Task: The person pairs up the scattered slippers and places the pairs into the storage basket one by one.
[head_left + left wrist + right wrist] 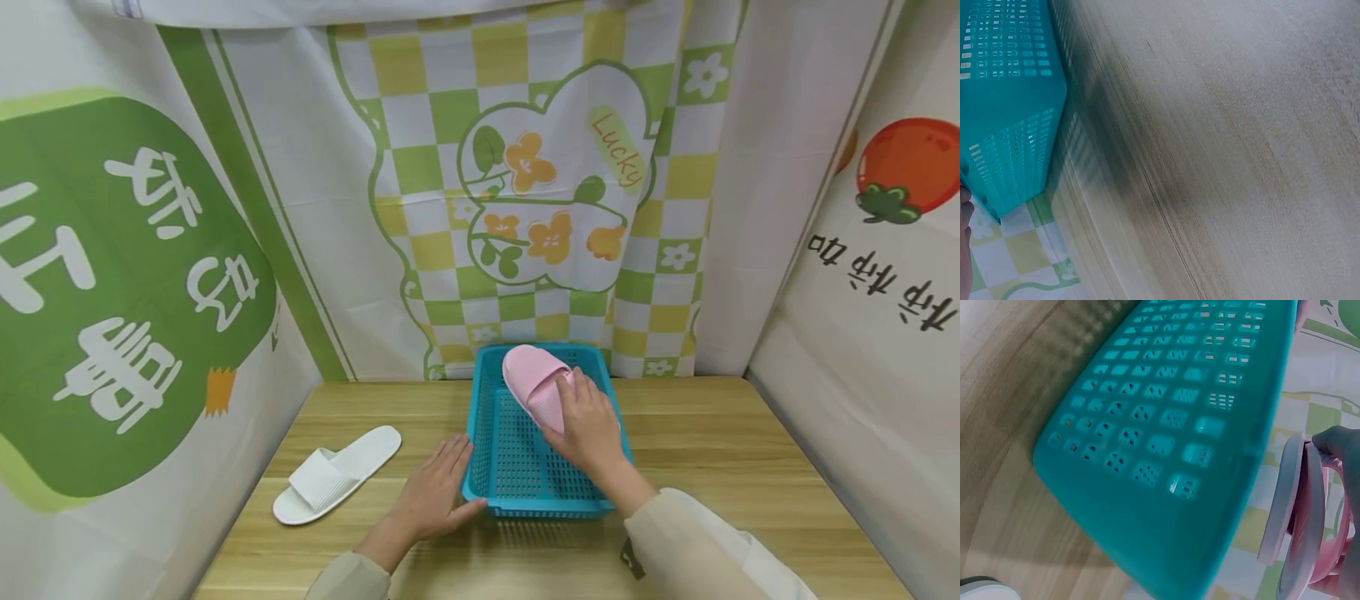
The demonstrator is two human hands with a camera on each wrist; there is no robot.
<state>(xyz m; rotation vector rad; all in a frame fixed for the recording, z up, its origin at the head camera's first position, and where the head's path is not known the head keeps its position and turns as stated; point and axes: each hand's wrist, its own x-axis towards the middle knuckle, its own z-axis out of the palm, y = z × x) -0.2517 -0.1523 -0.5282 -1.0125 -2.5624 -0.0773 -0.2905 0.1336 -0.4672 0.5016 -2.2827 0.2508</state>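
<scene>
My right hand (592, 429) grips a pair of pink slippers (534, 379) over the teal plastic basket (543, 507). In the right wrist view, two soles of the pink slippers (1304, 531) lie face to face, with fingers at their edge. My left hand (435, 492) lies against the basket's front left corner with its fingers extended. Its fingers (965, 212) show at the left edge of the left wrist view, beside the basket's rim. The perforated floor of the basket shows below the pink slippers. A single white slipper (337, 475) lies on the wooden table, left of my left hand.
The wooden table (712, 450) extends to both sides of the basket. A hanging cloth with green and yellow checks (427, 167) backs the table, close behind the basket. Printed cloths (135, 292) close off the sides. Something small and dark (632, 558) shows beside my right sleeve.
</scene>
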